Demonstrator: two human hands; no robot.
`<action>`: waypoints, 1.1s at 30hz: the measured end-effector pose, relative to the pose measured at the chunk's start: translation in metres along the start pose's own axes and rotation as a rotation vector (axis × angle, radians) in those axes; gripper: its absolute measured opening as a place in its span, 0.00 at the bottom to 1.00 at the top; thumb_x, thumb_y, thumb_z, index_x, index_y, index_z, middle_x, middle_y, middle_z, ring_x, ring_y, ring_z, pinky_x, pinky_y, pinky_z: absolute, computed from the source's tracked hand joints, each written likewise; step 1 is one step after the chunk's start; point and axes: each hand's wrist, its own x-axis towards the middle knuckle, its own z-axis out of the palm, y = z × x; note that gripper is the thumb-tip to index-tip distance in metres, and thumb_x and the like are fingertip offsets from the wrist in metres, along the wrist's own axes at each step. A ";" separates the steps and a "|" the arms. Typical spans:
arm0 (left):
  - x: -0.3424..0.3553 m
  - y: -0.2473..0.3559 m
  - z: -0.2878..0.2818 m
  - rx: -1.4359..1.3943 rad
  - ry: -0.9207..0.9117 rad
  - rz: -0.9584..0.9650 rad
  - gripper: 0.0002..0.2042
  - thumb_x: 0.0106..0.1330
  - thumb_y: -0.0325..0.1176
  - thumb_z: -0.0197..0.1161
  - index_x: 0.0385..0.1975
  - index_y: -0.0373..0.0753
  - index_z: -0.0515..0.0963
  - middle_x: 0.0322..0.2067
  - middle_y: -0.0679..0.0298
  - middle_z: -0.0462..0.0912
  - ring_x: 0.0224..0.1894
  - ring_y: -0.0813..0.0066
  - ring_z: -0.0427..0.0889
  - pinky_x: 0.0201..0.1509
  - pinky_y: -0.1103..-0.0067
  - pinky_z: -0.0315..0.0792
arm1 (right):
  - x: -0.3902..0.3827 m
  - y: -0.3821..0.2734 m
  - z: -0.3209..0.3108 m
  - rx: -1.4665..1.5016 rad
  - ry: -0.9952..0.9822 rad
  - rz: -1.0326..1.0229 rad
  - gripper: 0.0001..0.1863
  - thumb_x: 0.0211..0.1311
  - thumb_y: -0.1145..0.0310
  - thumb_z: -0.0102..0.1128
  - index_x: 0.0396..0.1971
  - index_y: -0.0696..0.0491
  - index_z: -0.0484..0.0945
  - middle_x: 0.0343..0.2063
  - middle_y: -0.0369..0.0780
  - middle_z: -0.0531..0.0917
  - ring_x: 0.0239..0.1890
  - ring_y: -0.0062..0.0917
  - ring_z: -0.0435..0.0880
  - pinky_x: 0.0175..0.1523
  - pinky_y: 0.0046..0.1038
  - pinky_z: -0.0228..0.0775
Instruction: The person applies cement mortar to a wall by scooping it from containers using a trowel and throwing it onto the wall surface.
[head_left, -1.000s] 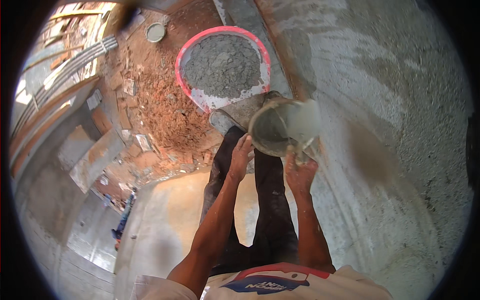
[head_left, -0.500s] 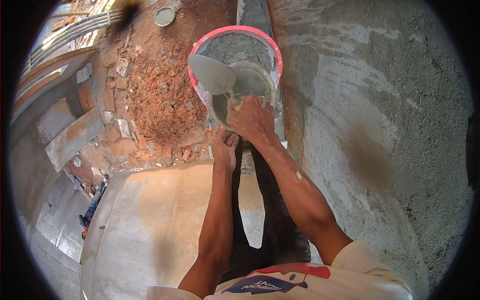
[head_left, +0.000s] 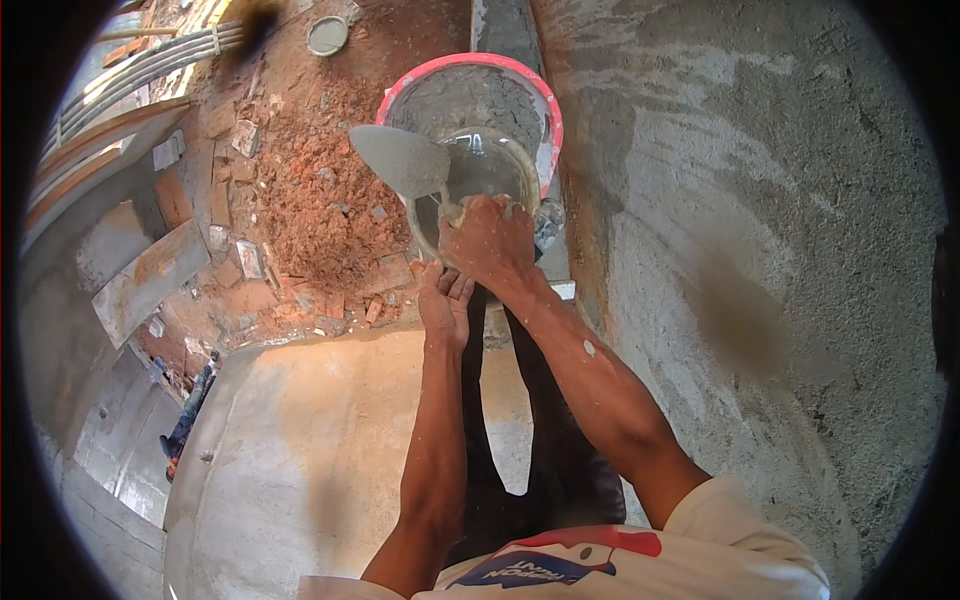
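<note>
My right hand [head_left: 485,240] grips the handle of a trowel, whose broad grey blade [head_left: 395,158] points left over a round bucket [head_left: 480,165] with shiny grey liquid inside. My left hand [head_left: 445,300], palm up with curled fingers, holds the bucket from its near lower edge. Behind and partly under the bucket sits a larger red-rimmed tub [head_left: 540,90] of wet grey mortar [head_left: 465,100]. My dark-clad legs [head_left: 530,400] show below the bucket.
Reddish rubble [head_left: 325,210] with broken bricks lies left of the tub. A small round container [head_left: 327,36] stands beyond it. A rough concrete wall [head_left: 760,200] rises on the right. Pipes [head_left: 150,60] and boards run along the upper left; a person [head_left: 185,420] shows at the lower left.
Since a second ago, both hands and the bucket have moved up over the tub. The trowel has swung from the right to the left, my right hand now crossing over the bucket.
</note>
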 end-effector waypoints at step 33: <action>0.036 0.006 -0.029 1.206 -0.078 -0.212 0.17 0.75 0.39 0.58 0.56 0.37 0.75 0.46 0.60 0.84 0.49 0.68 0.85 0.49 0.77 0.75 | -0.239 0.176 0.002 1.296 0.658 0.927 0.17 0.65 0.57 0.70 0.25 0.56 0.82 0.19 0.35 0.80 0.20 0.18 0.77 0.29 0.25 0.69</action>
